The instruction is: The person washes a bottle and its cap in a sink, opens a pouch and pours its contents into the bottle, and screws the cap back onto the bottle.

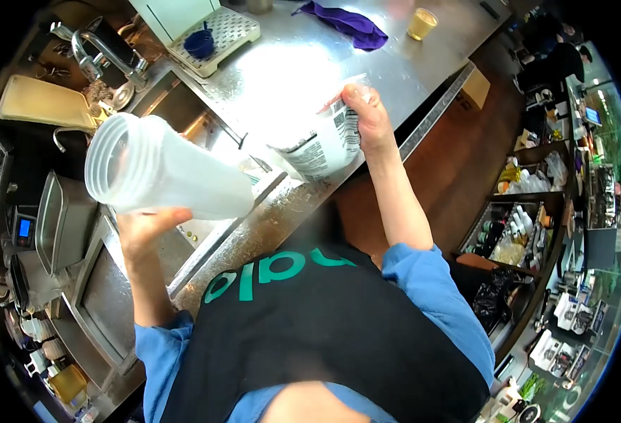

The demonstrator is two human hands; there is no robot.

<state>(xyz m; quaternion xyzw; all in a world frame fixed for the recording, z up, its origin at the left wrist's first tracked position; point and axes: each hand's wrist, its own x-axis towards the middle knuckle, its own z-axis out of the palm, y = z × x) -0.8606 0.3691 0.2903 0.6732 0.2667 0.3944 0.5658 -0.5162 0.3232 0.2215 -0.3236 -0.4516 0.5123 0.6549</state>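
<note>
At the far left, beyond the left hand [148,231], a device with a lit blue display [25,228] stands near a metal pan [56,222]; the reading is too small to make out. A chrome faucet [88,56] is located forward of the left hand. The left hand is closed on a stack of translucent plastic cups [183,173], held tilted, with the open rims toward the left. The thumb lies along the near side; the other fingers are mostly hidden by the stack. Several nested rims are visible, but an exact count cannot be made. The stack partly covers the sink [166,95] behind it. Forward of and between the hands, a dark blue cup [199,44] rests on a perforated tray [218,35]. The right hand [368,116] is clamped on the upper right corner of a printed bag [321,144], which hangs over the near edge of the metal tabletop [282,53]. The print is illegible, glare washes out the bag's upper left part, and its contents cannot be identified. Forward of the right hand lies a crumpled purple cloth [345,27]; to its right stands a small cup of yellowish content [422,24].
</note>
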